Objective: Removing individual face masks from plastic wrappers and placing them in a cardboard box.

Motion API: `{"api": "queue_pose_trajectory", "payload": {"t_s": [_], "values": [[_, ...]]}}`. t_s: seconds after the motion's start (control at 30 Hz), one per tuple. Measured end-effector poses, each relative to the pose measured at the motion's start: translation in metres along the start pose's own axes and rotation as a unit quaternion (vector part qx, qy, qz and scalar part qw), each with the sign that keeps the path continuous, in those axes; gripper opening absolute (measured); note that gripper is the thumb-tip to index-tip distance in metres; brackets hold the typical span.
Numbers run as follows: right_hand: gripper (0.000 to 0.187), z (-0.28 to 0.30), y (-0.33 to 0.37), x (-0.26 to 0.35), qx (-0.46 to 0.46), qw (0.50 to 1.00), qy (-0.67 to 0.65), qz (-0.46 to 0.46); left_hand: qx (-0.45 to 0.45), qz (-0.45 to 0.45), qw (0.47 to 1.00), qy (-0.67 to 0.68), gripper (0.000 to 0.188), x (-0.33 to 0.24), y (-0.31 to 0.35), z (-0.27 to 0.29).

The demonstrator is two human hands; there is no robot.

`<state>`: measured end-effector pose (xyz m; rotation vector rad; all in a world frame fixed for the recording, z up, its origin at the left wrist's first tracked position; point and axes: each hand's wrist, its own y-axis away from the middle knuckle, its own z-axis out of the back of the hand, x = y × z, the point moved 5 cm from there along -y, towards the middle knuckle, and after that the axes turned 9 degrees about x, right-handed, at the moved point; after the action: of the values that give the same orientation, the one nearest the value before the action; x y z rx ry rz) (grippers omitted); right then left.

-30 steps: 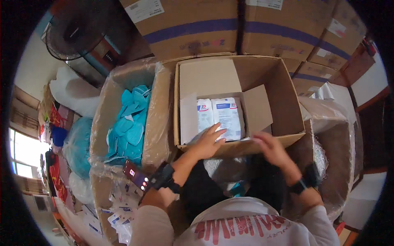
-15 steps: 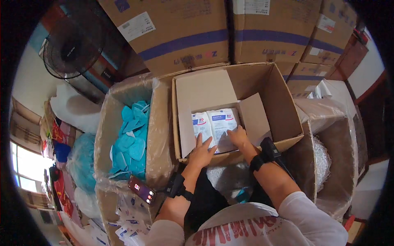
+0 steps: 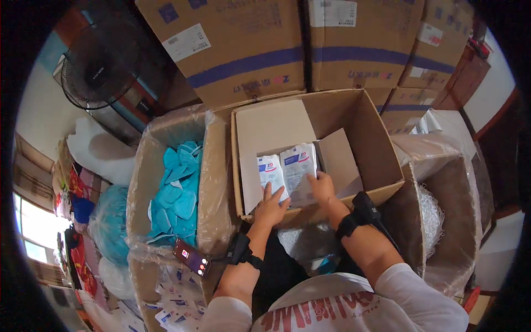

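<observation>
Two white packets with blue and red print, or stacks of them, stand side by side in an open carton: the left packet (image 3: pixel 271 170) and the right packet (image 3: pixel 298 166). How many lie beneath is hidden. My left hand (image 3: pixel 270 207) rests with fingers apart on the near end of the left packet. Closed at the near right edge of the right packet is my right hand (image 3: pixel 323 189), its thumb on top and its other fingers partly hidden. Both packets sit inside an inner box (image 3: pixel 276 119) with raised flaps, within the larger brown carton (image 3: pixel 381 152).
On the left, a plastic-lined carton (image 3: pixel 217 188) holds teal masks (image 3: pixel 176 193). A phone (image 3: pixel 191 258) lies above a carton of printed packets (image 3: pixel 180 310). At right, a lined carton (image 3: pixel 451 193) contains white stringy material (image 3: pixel 431 216). Sealed cartons (image 3: pixel 243 50) stand behind; a fan (image 3: pixel 99 72) is far left.
The right packet has turned slightly counterclockwise, and its far end has shifted left and up. My right hand has moved slightly with it. My left hand has barely moved.
</observation>
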<state>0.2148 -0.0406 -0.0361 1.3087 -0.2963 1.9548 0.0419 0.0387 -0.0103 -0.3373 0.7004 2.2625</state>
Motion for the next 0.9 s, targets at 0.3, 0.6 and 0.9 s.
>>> {"api": "queue_pose_trajectory", "payload": {"t_s": [0.3,0.6,0.9], "values": [[0.029,0.067,0.052,0.052,0.046,0.939,-0.335,0.064,-0.104,-0.087,0.927,0.35,0.049,0.01,-0.011,0.016],[0.04,0.061,0.167,0.031,0.218,0.875,-0.433,-0.003,-0.017,-0.223,0.802,0.554,0.023,-0.089,0.063,0.06],[0.028,0.092,0.192,0.123,0.357,0.847,0.2,0.34,0.057,-0.312,0.948,-0.018,0.017,-0.119,0.162,0.078]]}}
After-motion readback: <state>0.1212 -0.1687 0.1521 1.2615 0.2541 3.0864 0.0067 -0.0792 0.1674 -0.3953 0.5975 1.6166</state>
